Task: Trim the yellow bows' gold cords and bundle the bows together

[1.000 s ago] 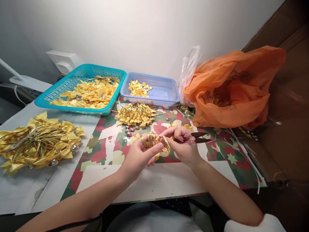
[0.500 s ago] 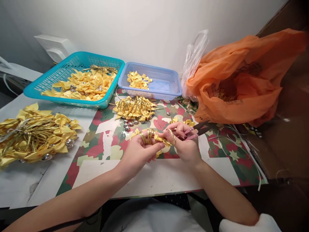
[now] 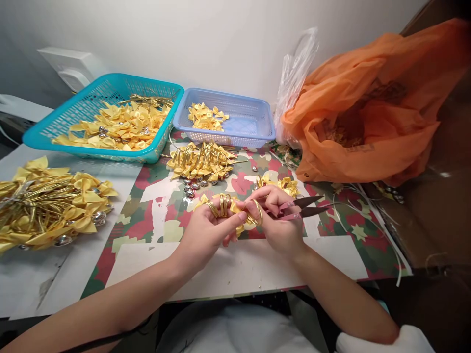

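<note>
My left hand (image 3: pixel 206 225) is closed round several yellow ribbon bows (image 3: pixel 235 208) with gold cord loops (image 3: pixel 225 204) standing over its fingers. My right hand (image 3: pixel 285 228) meets it from the right, thumb and fingers pinched by a gold cord at the bows. Tucked in that same hand is a pair of small scissors (image 3: pixel 307 201), pink handles in the palm and dark blades apart, pointing right. Just beyond my right hand lie more yellow bows (image 3: pixel 281 184). Behind my left hand are silver bells (image 3: pixel 189 189) and a row of bows with gold cords (image 3: pixel 202 159).
A teal basket (image 3: pixel 88 154) of finished-looking bows stands back left, beside a blue basket (image 3: pixel 253 142) with small bows. An orange plastic bag (image 3: pixel 342 78) sits back right, near white strips (image 3: pixel 390 240). A tied bunch of bows (image 3: pixel 55 206) lies at left.
The view has shifted slightly. Both hands keep their hold on the bows, and the scissor blades in my right hand now show more plainly.
</note>
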### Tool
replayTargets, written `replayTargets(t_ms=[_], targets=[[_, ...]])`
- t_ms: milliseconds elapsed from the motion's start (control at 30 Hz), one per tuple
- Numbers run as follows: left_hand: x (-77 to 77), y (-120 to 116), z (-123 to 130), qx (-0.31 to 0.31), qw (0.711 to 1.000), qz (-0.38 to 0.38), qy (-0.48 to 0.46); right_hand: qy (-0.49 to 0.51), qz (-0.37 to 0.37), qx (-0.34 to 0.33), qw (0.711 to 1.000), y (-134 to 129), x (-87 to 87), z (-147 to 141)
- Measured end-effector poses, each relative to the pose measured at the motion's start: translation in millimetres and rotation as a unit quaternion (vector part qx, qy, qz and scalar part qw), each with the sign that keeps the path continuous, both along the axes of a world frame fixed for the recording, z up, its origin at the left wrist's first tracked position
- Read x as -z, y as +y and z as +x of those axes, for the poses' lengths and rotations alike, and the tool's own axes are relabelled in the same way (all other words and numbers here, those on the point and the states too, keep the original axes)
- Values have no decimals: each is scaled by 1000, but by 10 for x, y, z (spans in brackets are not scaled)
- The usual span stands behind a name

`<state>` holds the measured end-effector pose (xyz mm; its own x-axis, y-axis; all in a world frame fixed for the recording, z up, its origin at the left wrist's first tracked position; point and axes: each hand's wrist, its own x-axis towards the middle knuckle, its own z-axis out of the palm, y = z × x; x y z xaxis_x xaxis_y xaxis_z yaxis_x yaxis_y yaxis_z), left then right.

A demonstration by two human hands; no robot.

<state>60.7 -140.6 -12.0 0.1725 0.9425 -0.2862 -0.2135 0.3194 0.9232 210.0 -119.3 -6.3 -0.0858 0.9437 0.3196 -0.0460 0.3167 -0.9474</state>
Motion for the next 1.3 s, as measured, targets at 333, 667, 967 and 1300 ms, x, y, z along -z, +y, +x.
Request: replayTargets(t_ms=[333, 667, 967, 1300], targets=[[-76, 7, 30, -7, 1000, 19, 10, -11, 34, 26, 999, -4, 44, 18], [-74, 8, 14, 57, 998, 24, -10, -20, 43, 64, 997, 28, -16, 28], [-58, -5, -9, 33, 999, 4, -38, -38, 54, 82, 994, 73, -32, 36], [-73, -42, 29, 16, 999, 34, 23, -135, 83, 75, 985, -19, -9, -2]])
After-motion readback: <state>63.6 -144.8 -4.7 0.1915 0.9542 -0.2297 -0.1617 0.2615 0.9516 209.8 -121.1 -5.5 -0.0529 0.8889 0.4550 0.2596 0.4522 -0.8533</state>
